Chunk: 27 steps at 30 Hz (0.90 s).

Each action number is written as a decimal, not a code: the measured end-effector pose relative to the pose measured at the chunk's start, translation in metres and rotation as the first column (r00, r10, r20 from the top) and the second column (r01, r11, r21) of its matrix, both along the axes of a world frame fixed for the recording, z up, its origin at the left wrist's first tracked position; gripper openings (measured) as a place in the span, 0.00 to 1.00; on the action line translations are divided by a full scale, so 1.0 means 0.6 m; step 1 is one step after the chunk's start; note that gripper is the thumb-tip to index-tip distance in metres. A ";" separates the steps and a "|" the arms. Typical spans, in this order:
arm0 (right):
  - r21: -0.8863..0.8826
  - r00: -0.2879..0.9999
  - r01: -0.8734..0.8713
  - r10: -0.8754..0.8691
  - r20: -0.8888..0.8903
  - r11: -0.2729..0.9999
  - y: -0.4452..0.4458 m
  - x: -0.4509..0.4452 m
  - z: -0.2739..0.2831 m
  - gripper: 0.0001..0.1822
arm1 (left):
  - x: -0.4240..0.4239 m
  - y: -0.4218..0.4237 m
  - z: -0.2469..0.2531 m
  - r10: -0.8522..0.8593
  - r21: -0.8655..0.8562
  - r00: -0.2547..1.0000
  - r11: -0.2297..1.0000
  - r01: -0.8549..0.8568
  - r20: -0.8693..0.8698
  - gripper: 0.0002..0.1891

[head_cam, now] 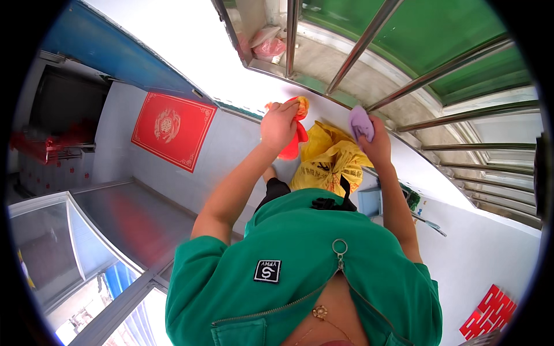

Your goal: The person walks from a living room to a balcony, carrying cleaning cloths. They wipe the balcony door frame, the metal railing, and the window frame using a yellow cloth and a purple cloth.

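Observation:
My left hand (279, 125) is raised in the upper middle and closed on a soft red item (289, 149) with a fuzzy orange-yellow part. The hand covers much of it, and its exact kind cannot be told. To the right, beside the metal window bars, my right hand (379, 145) grips a folded light purple cloth (360, 123). Between and below the hands, a bulging yellow plastic bag (326, 162) with printed writing stands beyond my green top. The bag's contents are hidden.
Metal bars (361, 45) cross the window at the upper right, with plastic bags (268, 43) on its sill. A pale blue object (369, 202) lies near my right forearm. A glazed frame (69, 242) stands lower left. A red decorated sheet (174, 129) hangs on the left wall.

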State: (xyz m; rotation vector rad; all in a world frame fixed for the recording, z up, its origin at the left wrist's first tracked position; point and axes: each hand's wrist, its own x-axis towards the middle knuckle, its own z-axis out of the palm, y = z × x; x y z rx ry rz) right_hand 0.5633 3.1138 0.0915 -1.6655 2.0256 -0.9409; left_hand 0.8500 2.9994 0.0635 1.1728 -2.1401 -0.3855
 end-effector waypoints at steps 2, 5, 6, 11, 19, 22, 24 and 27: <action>0.072 0.999 -0.034 0.031 0.044 0.997 0.032 0.011 -0.007 0.27 | -0.026 -0.002 0.037 -0.027 -0.239 0.999 0.971 0.020 -0.024 0.21; 0.044 0.986 -0.160 0.162 -0.048 0.986 0.065 0.032 -0.001 0.27 | -0.047 -0.076 0.018 0.121 -0.249 0.985 0.965 -0.088 0.122 0.23; 0.071 0.987 -0.157 0.160 -0.032 0.985 0.077 0.038 0.001 0.26 | -0.051 -0.088 0.004 0.093 -0.237 0.977 0.970 -0.046 0.191 0.21; 0.084 0.992 -0.127 0.126 0.016 0.988 0.118 0.043 0.018 0.26 | -0.094 -0.080 -0.005 0.093 -0.077 0.982 0.994 -0.081 0.165 0.21; 0.141 0.991 -0.112 0.100 0.089 0.984 0.127 0.040 -0.011 0.27 | -0.135 -0.043 0.001 -0.015 -0.116 1.000 0.993 0.016 0.007 0.18; 0.137 0.984 -0.169 0.161 0.070 0.976 0.113 0.045 -0.012 0.26 | -0.116 -0.024 0.013 -0.063 -0.011 0.997 0.998 0.063 0.043 0.18; 0.129 0.984 -0.172 0.165 0.063 0.977 0.110 0.046 -0.006 0.26 | -0.098 0.005 0.014 -0.135 0.078 0.987 0.989 0.129 0.081 0.20; 0.117 0.986 -0.164 0.159 0.053 0.979 0.106 0.045 0.004 0.26 | -0.071 0.049 -0.005 -0.190 0.107 0.980 0.977 0.183 0.061 0.23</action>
